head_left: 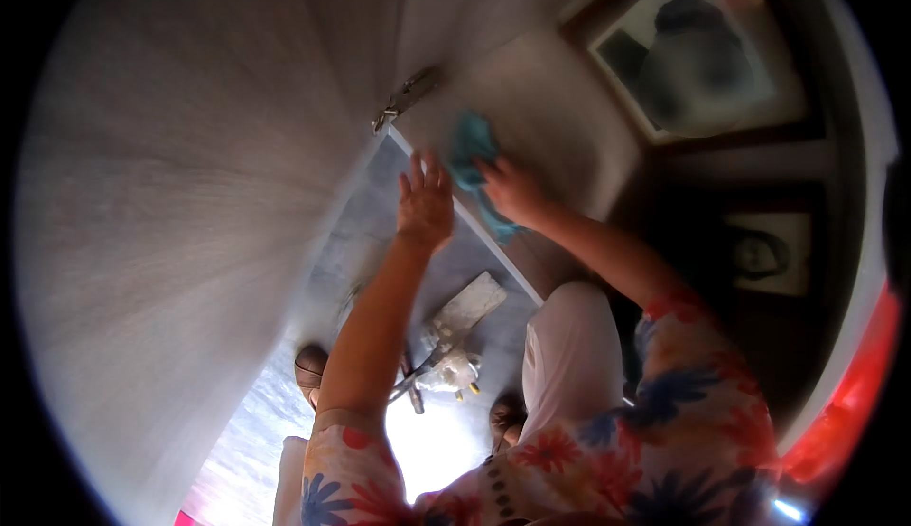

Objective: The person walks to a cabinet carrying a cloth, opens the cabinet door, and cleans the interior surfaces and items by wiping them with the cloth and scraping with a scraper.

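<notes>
My right hand [512, 190] presses a teal cloth [472, 151] against a brownish panel surface [541, 99], its fingers bent over the cloth. The cloth is crumpled, and its lower end hangs near the panel's pale edge. To the left of it, my left hand [425, 205] is raised with the fingers spread apart and nothing held, close to that pale edge. A metal latch or lock [403, 99] sits at the panel's upper left corner, above both hands.
A large wooden door or board [180, 184] fills the left side. Two framed pictures [792, 113] [809, 241] are at the right. On the floor between my shoes [310, 368] lie a pale flat piece [470, 303] and a clear plastic bundle [449, 371].
</notes>
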Demonstrator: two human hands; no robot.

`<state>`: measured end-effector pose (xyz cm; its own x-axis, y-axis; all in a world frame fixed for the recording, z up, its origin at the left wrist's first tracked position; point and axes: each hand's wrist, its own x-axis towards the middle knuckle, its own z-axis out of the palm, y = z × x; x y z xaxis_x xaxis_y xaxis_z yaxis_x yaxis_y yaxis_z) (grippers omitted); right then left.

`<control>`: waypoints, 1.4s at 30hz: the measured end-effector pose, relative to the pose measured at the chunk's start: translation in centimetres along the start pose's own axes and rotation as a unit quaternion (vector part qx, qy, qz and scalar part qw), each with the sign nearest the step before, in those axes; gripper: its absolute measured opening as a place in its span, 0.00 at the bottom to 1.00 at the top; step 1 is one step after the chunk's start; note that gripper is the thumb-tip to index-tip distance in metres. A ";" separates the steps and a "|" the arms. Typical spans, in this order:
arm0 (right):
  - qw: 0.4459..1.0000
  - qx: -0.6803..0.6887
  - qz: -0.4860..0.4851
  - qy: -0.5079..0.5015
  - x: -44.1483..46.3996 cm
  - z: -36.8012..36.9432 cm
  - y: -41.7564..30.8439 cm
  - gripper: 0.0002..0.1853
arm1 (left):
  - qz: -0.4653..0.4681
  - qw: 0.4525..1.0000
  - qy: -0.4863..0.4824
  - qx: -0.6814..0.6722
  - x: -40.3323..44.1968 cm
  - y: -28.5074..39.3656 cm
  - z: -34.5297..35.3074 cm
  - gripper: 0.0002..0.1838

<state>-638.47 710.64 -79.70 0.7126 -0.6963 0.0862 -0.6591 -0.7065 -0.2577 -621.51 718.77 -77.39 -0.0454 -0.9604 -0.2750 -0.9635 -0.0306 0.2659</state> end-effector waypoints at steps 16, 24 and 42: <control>0.981 0.014 0.195 -0.005 21.1 1.8 27.3 0.39 | -0.006 1.000 0.005 0.004 -0.1 0.3 -0.9 0.31; 0.950 -0.090 0.267 -0.134 20.9 -0.7 22.6 0.37 | -0.007 0.998 0.030 -0.053 0.0 0.6 0.1 0.32; 0.692 0.672 0.262 -0.035 5.3 -16.8 6.0 0.28 | -0.040 0.998 -0.055 0.005 0.7 1.3 -2.0 0.34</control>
<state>-642.71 700.52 -64.60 0.5005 -0.7714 -0.3930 -0.0460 0.4296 -0.9019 -622.26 717.53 -75.37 0.0037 -0.9187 -0.3949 -0.9676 -0.1029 0.2304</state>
